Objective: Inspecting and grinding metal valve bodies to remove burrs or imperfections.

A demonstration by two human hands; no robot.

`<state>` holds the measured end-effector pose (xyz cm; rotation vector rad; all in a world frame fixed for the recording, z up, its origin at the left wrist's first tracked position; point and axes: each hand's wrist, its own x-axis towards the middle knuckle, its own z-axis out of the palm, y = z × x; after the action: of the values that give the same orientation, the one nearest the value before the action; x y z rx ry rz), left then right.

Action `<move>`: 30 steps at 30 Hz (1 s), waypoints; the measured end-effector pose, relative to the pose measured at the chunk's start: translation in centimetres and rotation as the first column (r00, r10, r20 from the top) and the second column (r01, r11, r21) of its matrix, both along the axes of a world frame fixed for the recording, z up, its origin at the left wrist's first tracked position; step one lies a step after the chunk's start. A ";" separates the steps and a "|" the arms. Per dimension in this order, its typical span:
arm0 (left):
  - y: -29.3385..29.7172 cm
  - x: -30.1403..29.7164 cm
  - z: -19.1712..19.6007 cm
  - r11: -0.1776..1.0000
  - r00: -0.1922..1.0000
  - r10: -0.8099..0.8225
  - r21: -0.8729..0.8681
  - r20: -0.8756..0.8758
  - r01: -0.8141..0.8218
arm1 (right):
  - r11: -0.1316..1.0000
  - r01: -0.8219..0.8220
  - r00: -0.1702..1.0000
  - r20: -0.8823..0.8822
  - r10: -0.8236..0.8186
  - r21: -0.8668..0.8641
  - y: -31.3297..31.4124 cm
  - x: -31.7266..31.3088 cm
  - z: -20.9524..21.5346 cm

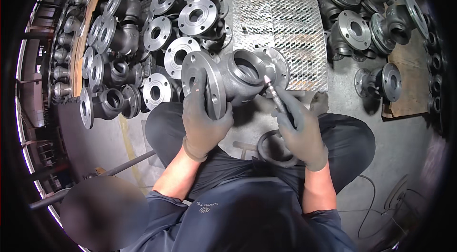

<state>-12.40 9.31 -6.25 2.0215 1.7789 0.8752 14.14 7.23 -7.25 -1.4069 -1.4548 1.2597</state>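
Head view: the left hand [205,119], gloved, is closed over the near flange of a grey valve body [234,80], holding it up above the lap. The right hand [301,134] is wrapped around a slim grinding tool [275,95] whose tip touches the valve body's right side. The valve body's long axis runs left to right, its open bore facing up. Behind the valve body lies a mesh plate [281,19]; left of it, stacked flanged castings [157,33].

Gloved left hand [205,118] and right hand [303,134] both clenched, forearms bare.
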 end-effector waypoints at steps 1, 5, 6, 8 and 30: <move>-0.2 0.1 0.0 1.000 1.000 -0.011 0.022 -0.017 0.012 | 0.986 -0.050 0.996 0.078 0.037 0.159 0.0 -0.1 -0.2; -0.9 0.1 -0.1 0.998 0.999 -0.035 0.058 -0.031 0.036 | 0.991 -0.118 0.992 0.050 0.115 0.063 0.0 -0.4 0.9; -0.9 0.2 -0.2 0.998 0.999 -0.033 0.055 -0.031 0.034 | 0.991 -0.120 0.992 0.050 0.117 0.060 -0.1 -0.6 1.1; -1.0 0.3 -0.2 0.997 0.998 -0.012 0.072 -0.062 0.017 | 0.987 -0.137 0.988 0.080 0.131 0.084 -0.3 -0.9 1.4; -1.4 1.2 0.1 0.995 0.998 -0.065 0.070 -0.025 0.067 | 0.971 -0.240 0.889 0.403 0.217 0.005 3.1 -5.4 4.0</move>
<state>-11.24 7.87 -6.16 2.1295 1.7047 0.9110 8.77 10.32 -3.29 -1.5540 -1.9673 1.0989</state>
